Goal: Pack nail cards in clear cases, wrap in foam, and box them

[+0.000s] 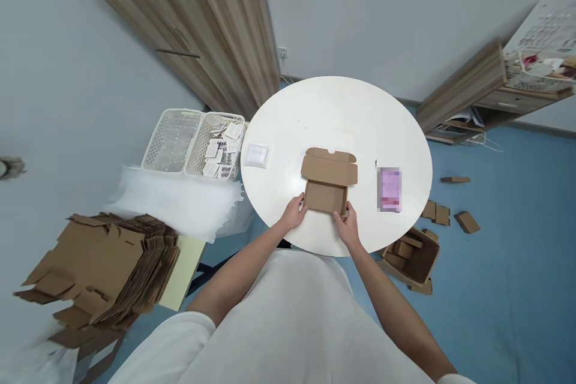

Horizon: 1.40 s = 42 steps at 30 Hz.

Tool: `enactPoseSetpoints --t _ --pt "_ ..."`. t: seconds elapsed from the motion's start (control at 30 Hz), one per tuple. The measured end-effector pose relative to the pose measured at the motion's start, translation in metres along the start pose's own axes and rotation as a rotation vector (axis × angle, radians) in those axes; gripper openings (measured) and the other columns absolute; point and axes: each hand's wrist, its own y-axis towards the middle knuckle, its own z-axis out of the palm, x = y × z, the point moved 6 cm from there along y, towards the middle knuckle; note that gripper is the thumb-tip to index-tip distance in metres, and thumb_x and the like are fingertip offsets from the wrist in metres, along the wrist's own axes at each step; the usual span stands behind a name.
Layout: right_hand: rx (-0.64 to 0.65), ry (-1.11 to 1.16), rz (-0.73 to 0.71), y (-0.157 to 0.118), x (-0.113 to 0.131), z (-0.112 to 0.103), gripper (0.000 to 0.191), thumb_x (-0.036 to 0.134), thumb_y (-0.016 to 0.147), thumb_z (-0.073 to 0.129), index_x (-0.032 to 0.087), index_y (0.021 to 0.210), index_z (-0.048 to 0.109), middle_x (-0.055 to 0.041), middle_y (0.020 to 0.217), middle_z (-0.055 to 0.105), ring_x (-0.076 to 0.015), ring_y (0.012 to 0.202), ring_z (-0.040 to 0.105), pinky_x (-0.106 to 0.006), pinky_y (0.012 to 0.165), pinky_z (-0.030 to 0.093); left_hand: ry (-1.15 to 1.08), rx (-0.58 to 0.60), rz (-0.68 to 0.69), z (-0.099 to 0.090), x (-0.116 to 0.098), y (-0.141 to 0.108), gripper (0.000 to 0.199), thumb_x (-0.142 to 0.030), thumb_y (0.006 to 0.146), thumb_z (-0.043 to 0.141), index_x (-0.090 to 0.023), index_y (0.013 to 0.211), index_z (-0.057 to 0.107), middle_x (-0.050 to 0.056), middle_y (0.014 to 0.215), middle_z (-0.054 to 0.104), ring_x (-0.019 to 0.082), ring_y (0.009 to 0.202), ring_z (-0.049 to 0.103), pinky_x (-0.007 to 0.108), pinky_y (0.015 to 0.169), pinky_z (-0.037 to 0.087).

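A small brown cardboard box point(326, 197) lies on the round white table point(333, 108), its lid raised and tilted back, its inside bare. My left hand point(294, 212) grips the box's near left corner. At the near right corner, my right hand point(347, 225) holds the side wall, fingers outside and thumb at the front edge. To the left on the table is a flat white packet point(257, 155). A pinkish-purple rectangular item point(390, 189), blurred in the picture, lies to the right.
White baskets point(216, 147) with small cards, white foam sheets point(175, 198) and stacked flat cardboard point(99, 264) stand left. A large carton point(411, 257) and small boxes point(467, 222) are on the floor at right. Wooden cabinets point(198, 42) stand behind.
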Motion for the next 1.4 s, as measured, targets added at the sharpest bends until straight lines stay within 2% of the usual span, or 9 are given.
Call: enactPoseSetpoints --t 0.17,0.3,0.5,0.57,0.67,0.83,1.03,1.2,1.4 --pt "-0.244 -0.133 -0.09 -0.017 0.016 -0.013 0.073 0.047 0.074 0.047 0.018 0.133 0.014 -0.016 0.124 0.031 -0.0125 0.065 0.046 -0.035 0.072 0.043 -0.037 -0.017 -0.026 -0.001 0.005 -0.004 0.053 -0.029 0.081 0.043 -0.015 0.13 0.027 0.012 0.117 0.048 0.019 0.101 0.049 0.034 0.086 0.041" --pt "-0.267 -0.096 -0.311 -0.021 0.056 0.001 0.066 0.041 0.074 0.048 0.018 0.13 0.021 -0.0143 0.118 0.035 -0.0129 0.066 0.043 -0.035 0.07 0.043 -0.036 -0.131 -0.047 -0.033 0.011 -0.005 0.048 -0.033 0.082 0.043 -0.018 0.126 0.033 0.011 0.121 0.045 0.021 0.104 0.048 0.036 0.085 0.041" --pt "0.141 -0.073 -0.346 0.009 0.129 0.096 0.037 0.037 0.076 0.046 0.021 0.109 0.05 -0.0079 0.101 0.052 -0.0172 0.079 0.05 -0.034 0.072 0.044 0.06 -0.55 -0.168 -0.135 0.049 0.007 0.053 -0.034 0.081 0.043 -0.017 0.127 0.025 0.013 0.129 0.033 0.023 0.124 0.027 0.041 0.102 0.024" --pt "0.207 -0.015 -0.263 0.026 0.143 0.13 0.038 0.039 0.074 0.049 0.023 0.109 0.051 -0.0065 0.11 0.051 -0.0182 0.09 0.05 -0.034 0.077 0.044 0.036 -0.56 -0.227 -0.159 0.068 0.02 0.058 -0.036 0.08 0.044 -0.017 0.129 0.02 0.013 0.134 0.027 0.024 0.128 0.02 0.041 0.104 0.02" --pt "0.272 0.107 -0.097 0.051 0.152 0.172 0.049 0.043 0.071 0.053 0.024 0.116 0.047 -0.0067 0.122 0.046 -0.0201 0.107 0.046 -0.034 0.086 0.041 -0.011 -0.475 -0.288 -0.178 0.093 0.041 0.064 -0.037 0.08 0.044 -0.014 0.132 0.015 0.015 0.14 0.018 0.026 0.131 0.011 0.042 0.105 0.016" --pt "0.304 0.311 0.051 0.078 0.159 0.215 0.06 0.047 0.073 0.051 0.026 0.127 0.034 -0.0052 0.136 0.034 -0.0208 0.121 0.036 -0.036 0.094 0.035 -0.074 -0.35 -0.29 -0.184 0.111 0.062 0.061 -0.036 0.081 0.042 -0.017 0.134 0.017 0.011 0.141 0.023 0.023 0.13 0.017 0.04 0.106 0.018" --pt "0.349 0.431 0.12 0.081 0.164 0.236 0.062 0.045 0.073 0.051 0.026 0.129 0.031 -0.0059 0.133 0.037 -0.018 0.113 0.044 -0.032 0.087 0.041 -0.157 -0.339 -0.223 -0.185 0.114 0.068 0.044 -0.033 0.081 0.044 -0.018 0.123 0.038 0.009 0.127 0.044 0.022 0.119 0.039 0.037 0.099 0.031" --pt "0.228 0.396 0.133 0.075 0.155 0.224 0.052 0.043 0.071 0.052 0.022 0.117 0.043 -0.0064 0.113 0.049 -0.0161 0.094 0.052 -0.03 0.079 0.044 -0.364 -0.394 -0.228 -0.18 0.114 0.066 0.029 -0.032 0.079 0.046 -0.016 0.104 0.047 0.009 0.104 0.056 0.017 0.094 0.055 0.031 0.082 0.044" --pt "0.043 0.371 -0.02 0.051 0.154 0.172 0.037 0.039 0.07 0.052 0.021 0.102 0.046 -0.0039 0.098 0.052 -0.0123 0.078 0.053 -0.027 0.07 0.045 -0.557 -0.359 -0.111 -0.157 0.079 0.042 0.028 -0.034 0.075 0.049 -0.018 0.098 0.045 0.007 0.097 0.057 0.014 0.078 0.06 0.027 0.068 0.047"
